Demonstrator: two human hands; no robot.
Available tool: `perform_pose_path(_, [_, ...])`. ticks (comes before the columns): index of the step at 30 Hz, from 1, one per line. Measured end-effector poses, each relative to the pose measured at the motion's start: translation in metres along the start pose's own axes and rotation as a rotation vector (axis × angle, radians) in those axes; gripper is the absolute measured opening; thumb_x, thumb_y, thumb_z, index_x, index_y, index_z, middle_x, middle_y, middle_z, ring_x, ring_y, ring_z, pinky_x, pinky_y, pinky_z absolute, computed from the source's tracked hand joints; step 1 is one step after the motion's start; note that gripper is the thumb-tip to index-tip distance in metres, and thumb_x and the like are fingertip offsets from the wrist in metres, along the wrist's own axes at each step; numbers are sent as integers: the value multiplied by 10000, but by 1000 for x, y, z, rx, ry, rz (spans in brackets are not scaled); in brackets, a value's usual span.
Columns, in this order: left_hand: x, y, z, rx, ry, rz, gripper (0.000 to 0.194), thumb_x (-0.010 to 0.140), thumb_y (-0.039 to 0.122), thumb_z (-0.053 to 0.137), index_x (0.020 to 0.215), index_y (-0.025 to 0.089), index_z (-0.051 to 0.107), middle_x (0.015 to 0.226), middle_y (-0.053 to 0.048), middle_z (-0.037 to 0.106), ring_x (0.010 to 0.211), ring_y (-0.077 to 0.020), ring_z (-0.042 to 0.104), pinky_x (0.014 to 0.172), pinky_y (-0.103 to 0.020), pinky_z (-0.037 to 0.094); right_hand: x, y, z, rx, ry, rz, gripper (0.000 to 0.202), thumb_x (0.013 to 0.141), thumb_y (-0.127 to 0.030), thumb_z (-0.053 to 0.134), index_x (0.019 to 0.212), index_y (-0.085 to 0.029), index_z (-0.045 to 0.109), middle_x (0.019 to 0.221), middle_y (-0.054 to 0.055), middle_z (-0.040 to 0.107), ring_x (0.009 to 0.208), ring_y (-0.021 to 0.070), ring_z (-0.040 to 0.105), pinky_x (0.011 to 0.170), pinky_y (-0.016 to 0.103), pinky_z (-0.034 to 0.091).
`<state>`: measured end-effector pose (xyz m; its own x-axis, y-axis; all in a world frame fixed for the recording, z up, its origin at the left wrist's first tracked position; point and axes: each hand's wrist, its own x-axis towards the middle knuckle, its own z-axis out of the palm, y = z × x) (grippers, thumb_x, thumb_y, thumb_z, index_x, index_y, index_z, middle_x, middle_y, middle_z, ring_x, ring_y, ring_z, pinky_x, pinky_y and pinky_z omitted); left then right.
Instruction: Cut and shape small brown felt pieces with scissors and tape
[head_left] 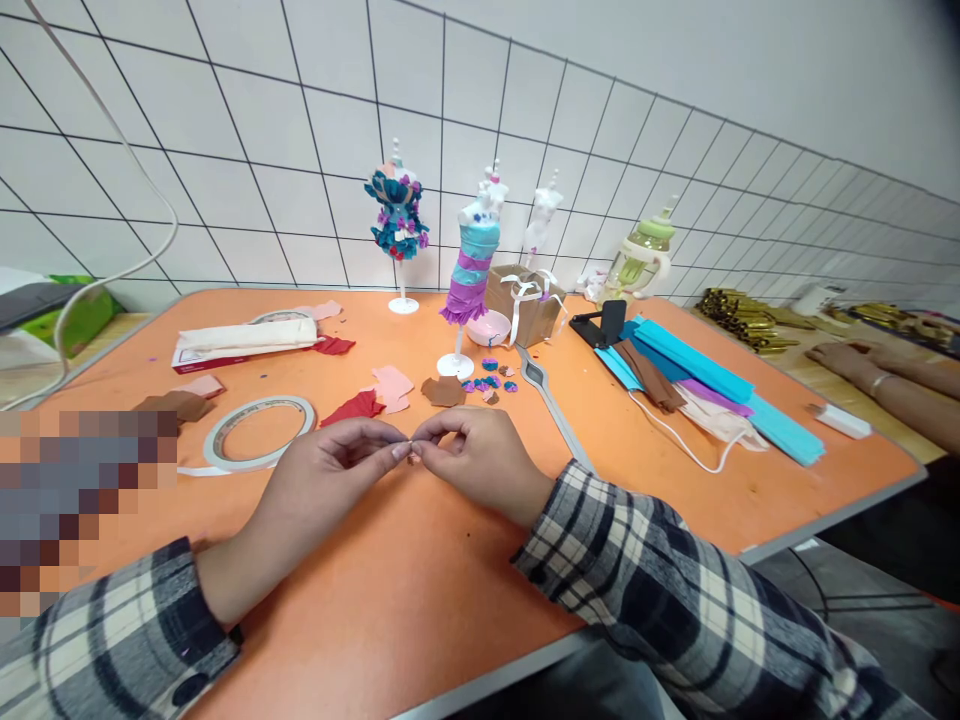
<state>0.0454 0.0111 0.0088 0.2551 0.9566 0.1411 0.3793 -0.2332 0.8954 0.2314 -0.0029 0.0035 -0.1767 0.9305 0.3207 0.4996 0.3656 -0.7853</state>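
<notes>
My left hand [349, 460] and my right hand [480, 455] meet fingertip to fingertip above the front of the orange table. Both are closed in a pinch on one small pinkish-brown piece of paper [412, 459], mostly covered by my fingers. Just beyond them lie a brown crepe paper scrap [444, 391], pink scraps [393, 386], a red scrap [354, 408] and several small blue-purple paper flowers [489, 382]. A mini dress form [474, 265] wrapped in blue and purple paper stands behind these. Left of my left hand is a roll of double-sided tape [217, 440].
At the back stand a flower-covered dress form [397, 215], a white one [544, 210], a cardboard box [536, 310], a pink bowl [487, 328] and a bottle [643, 255]. Folded crepe paper [697, 360] lies right. Another person's hands [847, 365] rest at the far right.
</notes>
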Motion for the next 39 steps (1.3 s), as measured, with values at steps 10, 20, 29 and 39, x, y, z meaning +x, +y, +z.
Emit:
perform_pose_path(10, [2, -7, 0, -68, -18, -24, 297, 751, 516, 733, 776, 223, 696, 738, -13, 720, 715, -195, 654, 653, -264, 507, -1, -1, 2, -26, 58, 15, 96, 797, -252, 667, 770, -207, 748, 748, -23, 745, 652, 109, 617, 657, 237, 439])
perform_pose_path(20, [5, -15, 0, -277, -51, -141, 269, 697, 473, 792, 784, 226, 730, 799, -16, 749, 808, -200, 689, 755, -276, 542, 1, 1, 0, -58, 27, 48, 107, 804, -267, 637, 778, -200, 716, 743, -40, 706, 627, 86, 552, 643, 230, 397])
perform_pose_path(29, [4, -10, 1, -137, -83, -99, 256, 717, 477, 765, 753, 227, 721, 752, -10, 735, 756, -195, 678, 694, -268, 529, 1, 0, -2, -95, 18, 41, 92, 784, -282, 672, 773, -207, 725, 745, -32, 673, 663, 96, 534, 632, 237, 378])
perform_pose_path(39, [4, -20, 0, -172, -168, -143, 360, 696, 520, 781, 903, 227, 739, 907, -49, 773, 891, -243, 697, 806, -337, 548, 3, 3, 0, 85, 7, 218, 100, 779, -288, 656, 769, -195, 691, 568, -65, 557, 511, 73, 460, 515, 214, 344])
